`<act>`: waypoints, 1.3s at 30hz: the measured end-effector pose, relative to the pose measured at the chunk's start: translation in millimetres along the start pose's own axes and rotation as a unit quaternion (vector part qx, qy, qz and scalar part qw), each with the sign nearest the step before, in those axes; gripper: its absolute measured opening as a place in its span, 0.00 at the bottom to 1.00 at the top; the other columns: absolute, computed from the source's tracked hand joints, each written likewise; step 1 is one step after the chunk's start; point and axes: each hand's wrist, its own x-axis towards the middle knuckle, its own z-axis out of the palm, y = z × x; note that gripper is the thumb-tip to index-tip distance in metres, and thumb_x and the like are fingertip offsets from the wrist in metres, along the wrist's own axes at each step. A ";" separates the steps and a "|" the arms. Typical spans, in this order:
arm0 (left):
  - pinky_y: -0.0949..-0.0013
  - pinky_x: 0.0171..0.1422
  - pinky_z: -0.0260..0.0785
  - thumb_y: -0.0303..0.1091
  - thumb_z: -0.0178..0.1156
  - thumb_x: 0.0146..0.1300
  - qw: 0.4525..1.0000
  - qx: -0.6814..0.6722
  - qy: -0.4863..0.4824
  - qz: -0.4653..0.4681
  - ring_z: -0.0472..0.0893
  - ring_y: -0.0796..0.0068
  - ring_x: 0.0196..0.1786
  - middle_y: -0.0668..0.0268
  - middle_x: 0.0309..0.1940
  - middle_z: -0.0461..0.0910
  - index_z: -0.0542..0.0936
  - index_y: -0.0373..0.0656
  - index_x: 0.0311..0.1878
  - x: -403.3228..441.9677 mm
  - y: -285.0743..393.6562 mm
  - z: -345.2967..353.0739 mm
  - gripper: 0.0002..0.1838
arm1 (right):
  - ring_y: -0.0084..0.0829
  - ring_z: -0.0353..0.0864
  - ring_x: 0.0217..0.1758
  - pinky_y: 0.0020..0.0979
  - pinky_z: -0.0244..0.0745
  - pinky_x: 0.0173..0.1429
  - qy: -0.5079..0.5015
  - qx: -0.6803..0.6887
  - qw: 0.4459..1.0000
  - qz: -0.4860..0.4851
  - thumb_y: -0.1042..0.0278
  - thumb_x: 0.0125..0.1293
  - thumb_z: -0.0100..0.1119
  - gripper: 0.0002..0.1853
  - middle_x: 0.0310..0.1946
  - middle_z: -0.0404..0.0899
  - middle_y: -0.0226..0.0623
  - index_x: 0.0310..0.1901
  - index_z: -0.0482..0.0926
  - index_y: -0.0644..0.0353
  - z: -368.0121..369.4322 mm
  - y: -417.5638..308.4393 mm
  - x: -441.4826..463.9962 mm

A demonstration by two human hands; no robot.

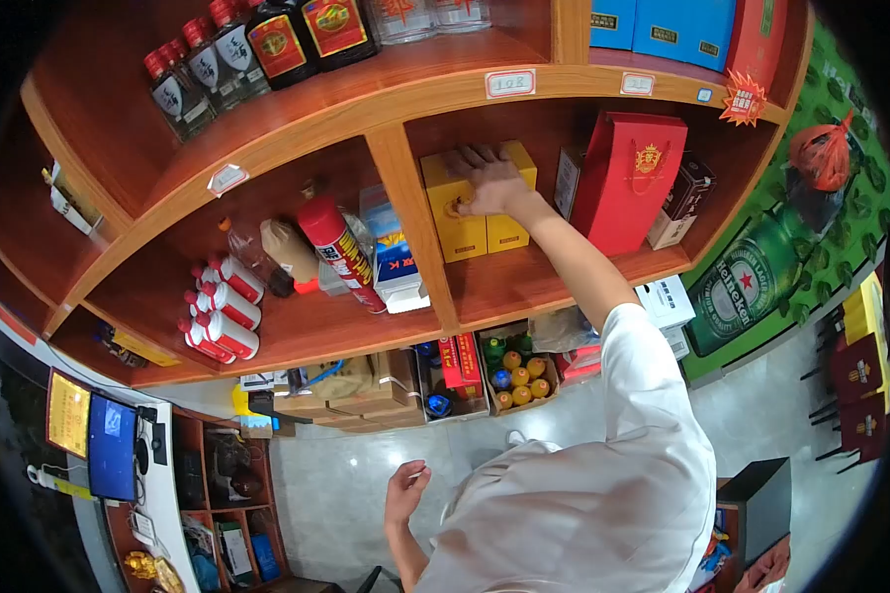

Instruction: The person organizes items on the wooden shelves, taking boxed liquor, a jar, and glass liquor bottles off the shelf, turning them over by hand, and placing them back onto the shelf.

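Observation:
My right hand (492, 186) reaches into a shelf compartment and lies on two yellow boxes (507, 235) that stand side by side. Its fingers are spread over their upper part, with the thumb on the left box's front. My left hand (403, 491) hangs low over the floor, fingers loosely bent and apart, holding nothing I can see. Right of the yellow boxes stands a tall red gift bag (628, 188) with a gold emblem. Dark boxes (684, 198) sit behind it.
The wooden shelf (396, 188) has dividers. Left compartment: white bottles with red caps (229, 321), a red spray can (341, 252). Liquor bottles (292, 40) stand above. Below, a carton holds orange-capped bottles (521, 381). A monitor (112, 447) is at far left.

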 end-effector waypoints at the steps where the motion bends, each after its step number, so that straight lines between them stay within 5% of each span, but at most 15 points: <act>1: 0.74 0.52 0.75 0.33 0.71 0.68 1.000 0.006 0.002 -0.002 0.81 0.79 0.46 0.65 0.49 0.84 0.82 0.36 0.57 2.1 3.7 5.2 0.18 | 0.48 0.52 0.84 0.57 0.43 0.84 -0.019 0.000 1.000 -0.010 0.30 0.59 0.61 0.49 0.80 0.59 0.46 0.78 0.62 0.46 2.1 0.4 -2.5; 7: 0.70 0.54 0.76 0.34 0.71 0.68 0.998 0.029 -0.047 0.001 0.82 0.76 0.48 0.65 0.50 0.84 0.82 0.37 0.56 23.8 32.2 48.8 0.17 | 0.49 0.50 0.85 0.59 0.39 0.85 0.012 0.022 0.999 -0.019 0.29 0.57 0.60 0.49 0.81 0.55 0.49 0.77 0.65 0.47 -7.1 -7.1 -31.7; 11: 0.70 0.52 0.77 0.33 0.69 0.69 0.987 0.098 -0.109 0.071 0.82 0.77 0.48 0.67 0.49 0.85 0.82 0.39 0.56 47.6 49.3 77.1 0.16 | 0.52 0.52 0.83 0.61 0.42 0.83 0.022 -0.003 0.999 -0.038 0.38 0.53 0.70 0.54 0.78 0.56 0.55 0.78 0.60 0.53 -30.4 -21.8 -69.2; 15: 0.69 0.54 0.77 0.31 0.69 0.69 0.969 0.144 -0.152 0.130 0.83 0.76 0.49 0.67 0.50 0.84 0.81 0.40 0.57 67.3 93.4 118.3 0.16 | 0.54 0.60 0.76 0.63 0.49 0.78 0.078 0.042 0.990 -0.112 0.50 0.46 0.79 0.50 0.71 0.65 0.52 0.72 0.67 0.53 -31.4 -16.7 -91.4; 21: 0.65 0.61 0.76 0.35 0.68 0.70 0.971 0.120 -0.169 0.116 0.82 0.73 0.54 0.64 0.52 0.84 0.80 0.38 0.59 51.9 145.1 161.7 0.18 | 0.55 0.62 0.74 0.61 0.51 0.79 0.100 0.044 0.980 -0.164 0.46 0.47 0.80 0.55 0.70 0.65 0.53 0.76 0.64 0.49 -41.4 -3.8 -98.6; 30: 0.65 0.56 0.78 0.42 0.69 0.69 0.970 0.111 -0.160 0.145 0.84 0.71 0.50 0.63 0.52 0.84 0.79 0.41 0.60 36.2 127.6 140.9 0.22 | 0.58 0.65 0.69 0.60 0.56 0.75 0.080 0.031 0.975 -0.207 0.48 0.42 0.83 0.57 0.65 0.68 0.55 0.76 0.64 0.51 -43.1 -13.6 -95.1; 33: 0.66 0.55 0.78 0.42 0.69 0.70 0.962 0.048 -0.154 0.218 0.83 0.74 0.49 0.62 0.51 0.85 0.79 0.40 0.60 44.9 104.6 136.7 0.21 | 0.59 0.65 0.68 0.58 0.57 0.74 0.086 0.018 0.971 -0.223 0.48 0.41 0.82 0.58 0.66 0.67 0.56 0.77 0.63 0.51 -53.4 -8.5 -103.5; 39: 0.67 0.53 0.79 0.50 0.66 0.71 0.954 0.031 -0.247 0.169 0.83 0.76 0.49 0.61 0.50 0.85 0.77 0.41 0.64 38.3 84.6 121.6 0.27 | 0.57 0.68 0.67 0.54 0.61 0.72 -0.007 0.027 0.982 -0.185 0.46 0.38 0.84 0.62 0.65 0.68 0.58 0.77 0.64 0.55 -124.1 -50.5 -164.4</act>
